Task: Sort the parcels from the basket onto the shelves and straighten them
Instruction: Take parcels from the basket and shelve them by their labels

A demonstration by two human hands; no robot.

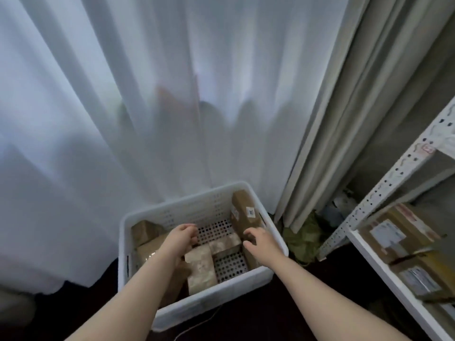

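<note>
Low at 6 o'clock, a white perforated basket [187, 196] is seen, with brown parcels [200, 269] lying inside. The left hand [183, 236] is held over its middle, fingers loosely curled, nothing gripped. The right hand [258, 238], fingers half bent, is set against a tall cardboard parcel [246, 212] leaned at the basket's 2 o'clock corner; whether it is gripped cannot be told. Labelled boxes [394, 232] are kept on white shelving [394, 173] at 4 o'clock.

Left hand [183, 234] and right hand [258, 238] reach forward; both loosely curled.
</note>
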